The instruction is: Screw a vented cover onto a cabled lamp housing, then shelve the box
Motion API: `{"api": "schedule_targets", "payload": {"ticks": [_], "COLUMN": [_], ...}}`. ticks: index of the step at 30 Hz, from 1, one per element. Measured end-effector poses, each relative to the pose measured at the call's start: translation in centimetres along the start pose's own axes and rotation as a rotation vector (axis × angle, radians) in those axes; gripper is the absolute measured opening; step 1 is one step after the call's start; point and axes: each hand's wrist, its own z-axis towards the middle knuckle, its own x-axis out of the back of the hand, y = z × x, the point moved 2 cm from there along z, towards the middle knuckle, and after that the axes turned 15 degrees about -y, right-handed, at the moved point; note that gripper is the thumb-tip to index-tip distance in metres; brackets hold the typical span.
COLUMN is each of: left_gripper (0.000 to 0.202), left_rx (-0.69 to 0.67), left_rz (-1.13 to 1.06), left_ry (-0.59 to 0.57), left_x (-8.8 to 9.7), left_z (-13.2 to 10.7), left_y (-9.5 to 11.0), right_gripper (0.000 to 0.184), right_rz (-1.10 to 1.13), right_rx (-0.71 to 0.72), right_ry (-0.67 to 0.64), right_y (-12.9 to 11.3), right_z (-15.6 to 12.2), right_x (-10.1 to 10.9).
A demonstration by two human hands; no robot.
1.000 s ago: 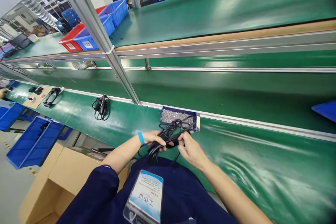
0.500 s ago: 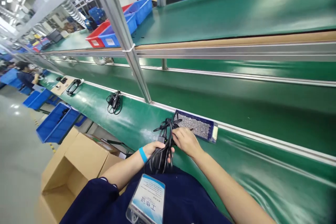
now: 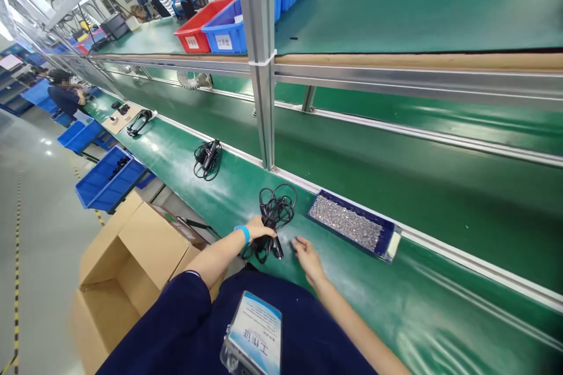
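Observation:
My left hand (image 3: 258, 227), with a blue band at its wrist, is closed around a black power adapter with its coiled cable (image 3: 278, 209). Loops of the cable spread above the hand, and a plug-like black end sticks out below the fingers. My right hand (image 3: 309, 259) is just to the right of the bundle, apart from it. It holds nothing, with loosely bent fingers. Farther right, a dark blue tray (image 3: 387, 241) of small shiny metal pieces (image 3: 345, 221) lies against the bench's back rail.
A second black cable bundle (image 3: 208, 159) and another black item (image 3: 139, 123) lie along the green bench (image 3: 176, 170). An open carton (image 3: 145, 246) stands at lower left beside blue bins (image 3: 99, 187). A metal post (image 3: 259, 82) carries the upper shelf. A person (image 3: 65, 94) sits far left.
My right hand has come away from the cable bundle and moved down. My left hand keeps its hold, with the bundle now lower against the bench. The view has shifted.

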Motion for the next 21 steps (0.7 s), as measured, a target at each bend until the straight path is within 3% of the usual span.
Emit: {"api": "schedule_targets", "payload": {"ticks": [4, 9, 12, 15, 21], "left_gripper": [0.026, 0.021, 0.022, 0.043, 0.076], "left_rx": [-0.020, -0.137, -0.234, -0.355, -0.563], "left_rz": [-0.090, -0.370, -0.569, -0.746, -0.876], "left_ry": [0.030, 0.034, 0.075, 0.111, 0.079], "left_x": [-0.7, 1.1, 3.4, 6.2, 13.5], "left_z": [0.9, 0.4, -0.3, -1.5, -5.1], "left_y": [-2.8, -4.6, -4.8, -4.4, -2.1], "right_gripper": [0.038, 0.038, 0.040, 0.048, 0.091], "right_rz": [-0.101, -0.302, -0.387, -0.470, -0.599], "right_rx": [-0.013, 0.024, 0.066, 0.135, 0.290], "right_ry": [-0.121, -0.256, -0.332, -0.353, -0.460], "right_y": [-0.8, -3.1, -5.0, -7.5, -14.4], "right_z": [1.6, 3.5, 4.2, 4.5, 7.2], "right_x": [-4.2, -6.3, -8.2, -10.8, -16.5]}}
